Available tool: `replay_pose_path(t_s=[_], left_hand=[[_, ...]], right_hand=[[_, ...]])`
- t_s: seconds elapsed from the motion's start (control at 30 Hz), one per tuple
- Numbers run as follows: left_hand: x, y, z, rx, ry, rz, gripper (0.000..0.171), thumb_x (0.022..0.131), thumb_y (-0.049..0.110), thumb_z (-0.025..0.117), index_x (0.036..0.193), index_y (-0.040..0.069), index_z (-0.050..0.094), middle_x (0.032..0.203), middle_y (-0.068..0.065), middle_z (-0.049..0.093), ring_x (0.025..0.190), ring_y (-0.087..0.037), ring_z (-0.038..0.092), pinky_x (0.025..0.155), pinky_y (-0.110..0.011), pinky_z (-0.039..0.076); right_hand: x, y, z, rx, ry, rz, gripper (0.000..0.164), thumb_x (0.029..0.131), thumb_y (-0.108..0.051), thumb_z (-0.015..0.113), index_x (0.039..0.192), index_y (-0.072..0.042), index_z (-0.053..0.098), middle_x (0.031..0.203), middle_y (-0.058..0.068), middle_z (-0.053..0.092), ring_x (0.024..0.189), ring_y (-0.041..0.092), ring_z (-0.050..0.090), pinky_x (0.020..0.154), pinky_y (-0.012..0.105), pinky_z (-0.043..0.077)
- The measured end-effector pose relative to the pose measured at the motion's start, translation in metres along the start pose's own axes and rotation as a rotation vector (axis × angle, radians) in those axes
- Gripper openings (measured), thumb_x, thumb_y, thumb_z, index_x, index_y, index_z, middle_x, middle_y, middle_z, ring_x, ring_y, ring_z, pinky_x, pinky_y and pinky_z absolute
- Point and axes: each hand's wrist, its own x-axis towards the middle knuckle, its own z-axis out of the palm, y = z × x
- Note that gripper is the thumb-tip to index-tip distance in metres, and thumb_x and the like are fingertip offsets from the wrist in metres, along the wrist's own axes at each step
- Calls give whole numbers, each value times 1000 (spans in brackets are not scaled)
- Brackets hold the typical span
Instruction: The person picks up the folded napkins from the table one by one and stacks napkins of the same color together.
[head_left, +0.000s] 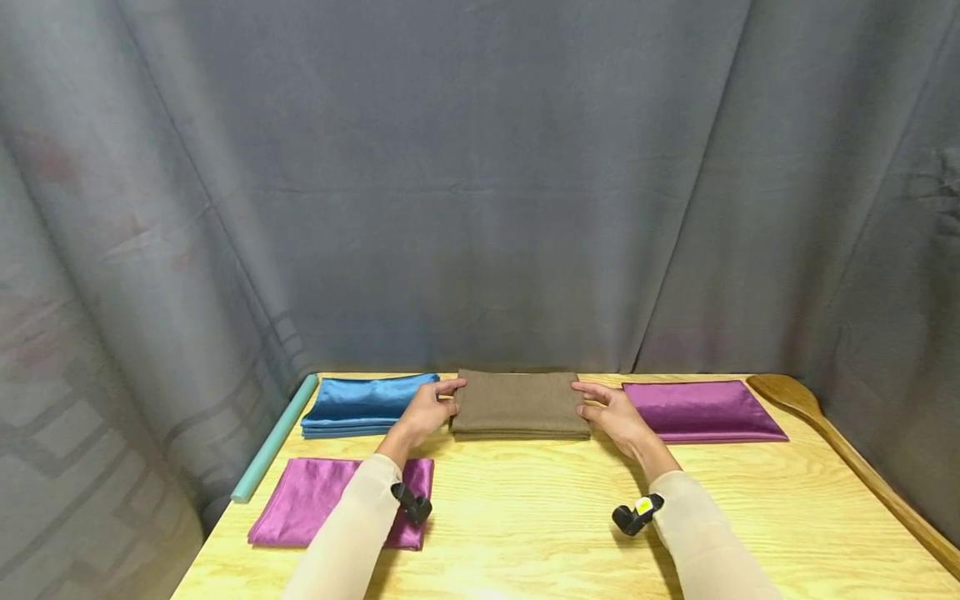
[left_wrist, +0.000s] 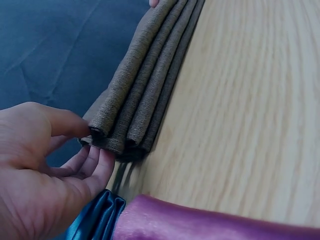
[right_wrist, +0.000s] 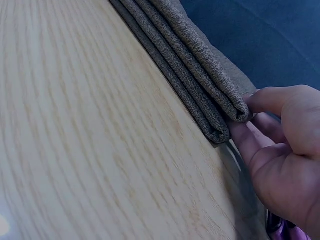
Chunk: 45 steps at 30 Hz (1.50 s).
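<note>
A stack of brown folded cloths (head_left: 519,403) lies at the back middle of the table, its layered folds facing the front. My left hand (head_left: 427,410) is at the stack's left end; in the left wrist view the thumb (left_wrist: 70,122) lies against the upper layer, with the other fingers lower at the end. At the right end, my right hand (head_left: 617,414) pinches the upper part of the brown cloths (right_wrist: 200,65) between thumb and fingers. Blue satin folded cloths (head_left: 363,404) lie beside my left hand. Purple folded cloth (head_left: 701,410) lies right of my right hand.
Another purple folded cloth (head_left: 318,496) lies at the front left, partly behind my left sleeve. A teal rod (head_left: 276,437) runs along the left table edge. A long wooden spoon (head_left: 847,446) lies along the right edge. Grey curtain (head_left: 480,183) hangs behind the table.
</note>
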Motion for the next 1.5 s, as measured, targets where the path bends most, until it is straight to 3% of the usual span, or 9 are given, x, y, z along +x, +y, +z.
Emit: replay_pose_path(t_s=[0.23, 0.47, 0.9, 1.17, 1.37, 1.5], left_hand=[[-1, 0, 4, 5, 18, -3, 55, 88, -11, 57, 142, 1, 60, 139, -27, 58, 119, -36, 65, 82, -26, 54], [-3, 2, 6, 44, 2, -15, 55, 90, -11, 56, 144, -1, 58, 142, -28, 58, 127, -40, 61, 90, -34, 56], [-5, 4, 8, 65, -23, -55, 51, 97, -5, 55, 147, 5, 57, 148, -26, 54, 139, -41, 51, 105, -50, 52], [-5, 3, 10, 62, -18, -51, 50, 98, -5, 53, 147, 4, 55, 146, -26, 55, 136, -40, 53, 104, -48, 53], [-6, 5, 13, 115, 17, -52, 50, 96, -7, 56, 145, 2, 58, 138, -24, 60, 125, -34, 56, 94, -39, 52], [-5, 8, 16, 152, 39, -59, 48, 95, -6, 59, 143, 2, 59, 131, -22, 62, 119, -30, 55, 91, -38, 48]], right_hand=[[1, -1, 1, -67, 8, -25, 55, 95, 1, 62, 148, 1, 52, 157, 29, 42, 142, 42, 38, 85, 15, 49], [1, 1, 1, -107, 34, -36, 55, 94, 0, 64, 148, 1, 52, 155, 29, 46, 141, 42, 44, 87, 12, 47], [3, 8, -1, -94, 65, -68, 55, 93, 2, 65, 147, 3, 53, 140, 30, 58, 119, 25, 55, 81, 14, 49], [4, 11, 0, -114, 81, -51, 54, 94, 3, 64, 147, 3, 53, 144, 30, 56, 130, 34, 51, 86, 9, 46], [5, 13, 2, -148, 104, -41, 54, 93, 2, 65, 146, 2, 54, 138, 27, 60, 115, 21, 55, 87, 13, 45], [4, 11, 3, -172, 117, -49, 53, 94, 1, 65, 146, 2, 54, 139, 26, 60, 115, 21, 55, 88, 13, 44]])
